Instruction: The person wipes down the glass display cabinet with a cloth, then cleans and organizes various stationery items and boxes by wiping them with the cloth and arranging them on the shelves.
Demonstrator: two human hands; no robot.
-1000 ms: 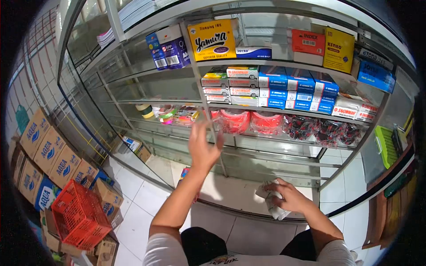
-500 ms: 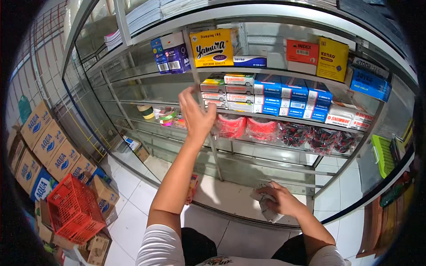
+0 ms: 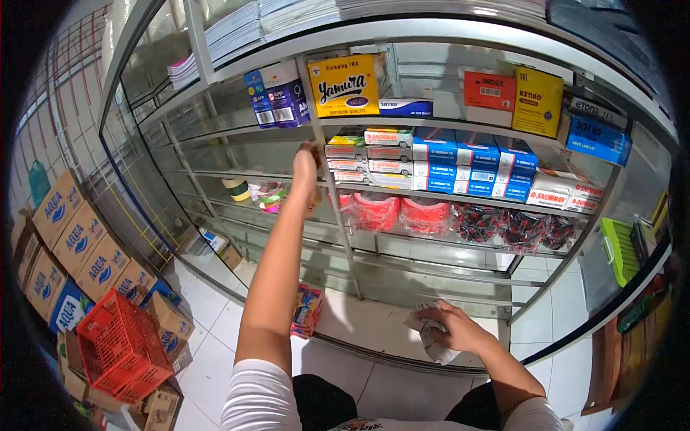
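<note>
My left hand (image 3: 305,167) reaches into the glass cabinet, beside the upright metal post and left of the stacked Snowman boxes (image 3: 346,153). It is seen edge-on and its fingers are mostly hidden, so what they touch does not show. Low at the right, my right hand (image 3: 460,328) is closed around a crumpled greyish cloth (image 3: 436,346), above the cabinet's bottom panel. Over my left hand stand purple APP boxes (image 3: 287,104) and a yellow Yamura stamping ink box (image 3: 345,85). Rolls of red tape (image 3: 377,212) in clear wrap lie on the shelf below the Snowman boxes.
Blue-and-white boxes (image 3: 435,158) and wrapped dark rolls (image 3: 478,219) fill the shelves rightward. Tape rolls (image 3: 237,189) lie at the left. A colourful packet (image 3: 307,310) rests near the cabinet's base. A red crate (image 3: 122,345) and Aqua cartons (image 3: 79,233) stand on the left.
My left hand has turned edge-on and moved slightly down and left beside the post. My right hand keeps hold of the cloth and has barely shifted.
</note>
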